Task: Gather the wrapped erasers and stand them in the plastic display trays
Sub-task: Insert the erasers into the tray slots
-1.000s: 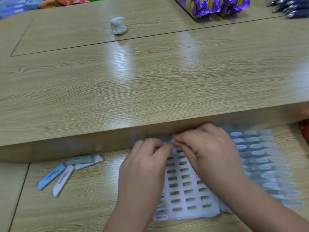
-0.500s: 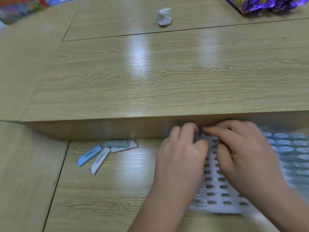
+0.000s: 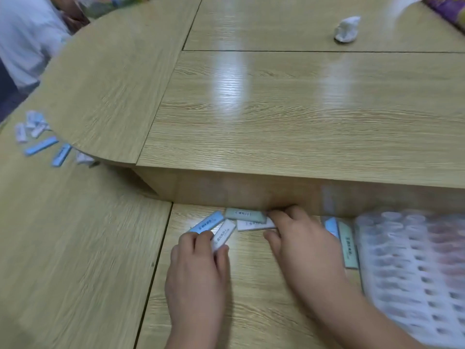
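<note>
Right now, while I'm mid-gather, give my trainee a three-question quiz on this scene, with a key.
1. True or false: the crumpled white wad lies on the raised tabletop.
2. Where does the plastic tray lie? A: left of both hands. B: right of both hands. C: on the raised tabletop.
3. How many wrapped erasers show in the cluster that the left hand and right hand reach?
Key: 1 true; 2 B; 3 four.

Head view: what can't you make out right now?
All in head view:
Tray: motion-blurred, cut by right edge; filled slots unclear.
Right hand: covers green eraser's end; grip unclear.
White eraser: lower end hidden by left hand.
Far-left erasers: blurred, count unclear.
Print: too small.
</note>
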`<state>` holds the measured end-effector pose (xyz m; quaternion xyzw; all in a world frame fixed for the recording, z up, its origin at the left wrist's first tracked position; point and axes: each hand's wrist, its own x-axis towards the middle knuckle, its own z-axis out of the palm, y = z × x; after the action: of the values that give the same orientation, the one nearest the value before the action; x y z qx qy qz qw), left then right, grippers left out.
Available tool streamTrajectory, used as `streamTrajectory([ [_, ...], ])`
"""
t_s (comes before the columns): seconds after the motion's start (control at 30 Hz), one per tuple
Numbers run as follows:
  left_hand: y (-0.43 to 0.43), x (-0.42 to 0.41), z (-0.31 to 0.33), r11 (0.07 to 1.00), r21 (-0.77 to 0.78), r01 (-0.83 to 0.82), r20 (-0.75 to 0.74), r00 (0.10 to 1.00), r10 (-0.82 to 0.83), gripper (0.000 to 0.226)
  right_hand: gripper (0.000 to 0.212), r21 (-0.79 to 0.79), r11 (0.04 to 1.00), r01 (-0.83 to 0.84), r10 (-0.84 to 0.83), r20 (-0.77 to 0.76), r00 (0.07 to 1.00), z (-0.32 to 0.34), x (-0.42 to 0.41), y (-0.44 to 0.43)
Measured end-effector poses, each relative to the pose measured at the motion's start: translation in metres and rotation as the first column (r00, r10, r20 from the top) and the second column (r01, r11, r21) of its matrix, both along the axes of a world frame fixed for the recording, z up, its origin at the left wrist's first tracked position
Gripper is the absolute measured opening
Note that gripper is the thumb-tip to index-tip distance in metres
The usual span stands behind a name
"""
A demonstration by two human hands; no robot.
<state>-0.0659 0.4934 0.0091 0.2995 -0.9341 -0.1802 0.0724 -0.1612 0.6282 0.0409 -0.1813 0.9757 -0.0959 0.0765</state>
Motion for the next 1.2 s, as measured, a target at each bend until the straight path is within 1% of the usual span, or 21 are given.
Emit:
streamTrajectory([
  [0.07,0.0,0.002,0.0,1.0,0.023,-0.015,-0.043,0.999,0.016,0.024,0.032,0.035,0.999,-0.019,0.02,-0.01,1.0,-0.003,0.004,0.001],
  [0.13,-0.002,0.004,0.002,0.992,0.118,-0.038,-0.067,0.997,0.047,0.022,0.029,0.023,1.0,-0.011,0.011,0.011,1.0,-0.004,0.004,0.005],
  [0.2,-0.005,0.007,0.006,0.983,0.177,-0.043,-0.1,0.993,0.061,0.017,0.023,-0.046,0.999,0.021,-0.018,0.054,0.998,-0.002,0.006,0.01],
  [0.33,0.0,0.014,0.018,0.961,0.276,-0.017,-0.173,0.983,0.067,0.013,0.014,-0.278,0.95,0.142,-0.09,0.188,0.978,0.007,0.012,0.025],
  [0.4,0.009,0.015,0.029,0.925,0.38,-0.009,-0.229,0.968,0.104,0.017,0.013,-0.386,0.905,0.181,-0.102,0.217,0.971,0.018,0.015,0.037],
  [0.47,0.02,0.013,0.044,0.891,0.454,0.035,-0.305,0.945,0.118,0.024,0.013,-0.505,0.834,0.222,-0.134,0.205,0.97,0.036,0.017,0.056],
  [0.57,0.044,0.004,0.07,0.882,0.447,0.15,-0.375,0.926,0.033,0.041,0.013,-0.677,0.671,0.302,-0.216,0.211,0.953,0.069,0.014,0.101],
  [0.6,0.056,0.0,0.079,0.872,0.453,0.186,-0.39,0.921,0.007,0.042,0.015,-0.696,0.65,0.304,-0.253,0.178,0.951,0.077,0.011,0.12],
  [0.67,0.08,-0.009,0.091,0.847,0.471,0.247,-0.428,0.903,-0.025,0.037,0.019,-0.695,0.663,0.278,-0.322,0.071,0.944,0.085,0.003,0.158],
  [0.73,0.104,-0.019,0.097,0.821,0.474,0.318,-0.467,0.881,-0.072,0.028,0.026,-0.672,0.692,0.263,-0.345,0.012,0.938,0.085,-0.005,0.19],
  [0.8,0.127,-0.028,0.099,0.803,0.452,0.389,-0.501,0.855,-0.132,0.022,0.034,-0.64,0.735,0.224,-0.318,-0.035,0.947,0.081,-0.009,0.212],
  [0.83,0.137,-0.033,0.1,0.799,0.436,0.413,-0.514,0.844,-0.155,0.02,0.034,-0.619,0.763,0.185,-0.292,-0.075,0.953,0.079,-0.01,0.219],
  [0.93,0.163,-0.043,0.101,0.803,0.354,0.479,-0.566,0.793,-0.224,0.019,0.025,-0.583,0.809,0.072,-0.212,-0.177,0.961,0.07,-0.012,0.23],
  [1.03,0.184,-0.051,0.098,0.797,0.322,0.511,-0.59,0.767,-0.253,0.014,0.025,-0.58,0.814,0.031,-0.159,-0.171,0.972,0.059,-0.018,0.232],
  [1.1,0.193,-0.057,0.09,0.809,0.282,0.516,-0.563,0.772,-0.295,0.013,0.02,-0.558,0.83,0.007,-0.119,-0.165,0.979,0.051,-0.021,0.232],
  [1.17,0.199,-0.063,0.078,0.831,0.203,0.518,-0.522,0.775,-0.356,0.013,0.012,-0.547,0.837,-0.015,-0.082,-0.153,0.985,0.043,-0.025,0.231],
  [1.2,0.201,-0.066,0.072,0.84,0.167,0.516,-0.503,0.777,-0.378,0.014,0.012,-0.539,0.842,-0.021,-0.069,-0.148,0.987,0.039,-0.027,0.232],
])
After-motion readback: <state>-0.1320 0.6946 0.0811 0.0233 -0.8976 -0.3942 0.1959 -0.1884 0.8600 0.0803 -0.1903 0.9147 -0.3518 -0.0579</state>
